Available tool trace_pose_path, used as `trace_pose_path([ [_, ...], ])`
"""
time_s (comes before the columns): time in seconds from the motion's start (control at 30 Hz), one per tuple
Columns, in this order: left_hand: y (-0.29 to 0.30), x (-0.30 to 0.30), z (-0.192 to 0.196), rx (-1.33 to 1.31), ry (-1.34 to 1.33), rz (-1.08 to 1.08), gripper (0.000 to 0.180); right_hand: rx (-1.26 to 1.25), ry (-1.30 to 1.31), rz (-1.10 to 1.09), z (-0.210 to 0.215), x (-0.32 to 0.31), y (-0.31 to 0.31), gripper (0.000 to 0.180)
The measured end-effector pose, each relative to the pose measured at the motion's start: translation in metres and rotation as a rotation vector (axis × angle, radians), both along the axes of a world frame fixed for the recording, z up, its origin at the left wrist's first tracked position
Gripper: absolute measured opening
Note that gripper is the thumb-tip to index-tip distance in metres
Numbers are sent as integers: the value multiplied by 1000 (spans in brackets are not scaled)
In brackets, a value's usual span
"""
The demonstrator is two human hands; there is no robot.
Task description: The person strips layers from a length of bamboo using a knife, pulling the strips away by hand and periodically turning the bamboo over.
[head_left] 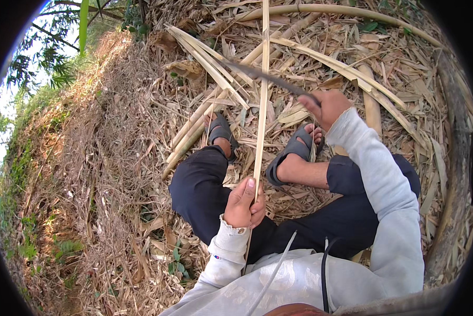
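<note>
A long, pale bamboo strip point(263, 121) runs from my lap away to the far edge of the view. My left hand point(243, 204) is closed around its near part, thumb on top. In my right hand point(328, 109), farther out and to the right, is the handle of a long dark-bladed knife point(286, 84). Its blade points left and crosses the strip well beyond my left hand. Whether the edge touches the strip I cannot make out. My fingers hide most of the knife's handle.
Split bamboo pieces point(207, 60) lie at the far left of the strip, more splits point(347, 68) at the right. Bamboo poles point(186, 139) rest by my sandaled feet point(223, 131). A thick log point(449, 174) borders the right. Dry leaves cover the ground; a brushy slope rises left.
</note>
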State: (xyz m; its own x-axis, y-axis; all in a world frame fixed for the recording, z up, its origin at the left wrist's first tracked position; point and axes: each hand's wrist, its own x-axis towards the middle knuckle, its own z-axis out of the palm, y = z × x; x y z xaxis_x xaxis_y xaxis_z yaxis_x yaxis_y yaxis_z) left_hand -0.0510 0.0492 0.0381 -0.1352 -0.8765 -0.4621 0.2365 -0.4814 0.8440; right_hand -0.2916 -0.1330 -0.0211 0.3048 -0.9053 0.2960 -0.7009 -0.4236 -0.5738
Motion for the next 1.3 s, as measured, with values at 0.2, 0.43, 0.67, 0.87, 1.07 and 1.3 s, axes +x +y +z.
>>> trace_pose_path([
  [0.2, -2, -8, -2, 32, 11, -18, 33, -65, 10, 170, 1, 22, 27, 76],
  [0.43, 1, 8, 2, 21, -59, -38, 33, 202, 59, -294, -19, -40, -49, 79],
  [0.67, -20, 7, -7, 46, -50, 13, 31, 18, 119, 138, -21, 12, 2, 72],
  [0.87, 12, 17, 12, 157, 232, -123, 30, 257, -209, -302, -25, -31, -47, 84],
  [1.07, -24, 7, 12, -6, -6, -25, 32, 321, -506, -276, -29, -16, -31, 81],
  [1.3, -82, 17, 39, -259, -297, 180, 31, 836, -859, 8, -6, 37, 27, 54],
])
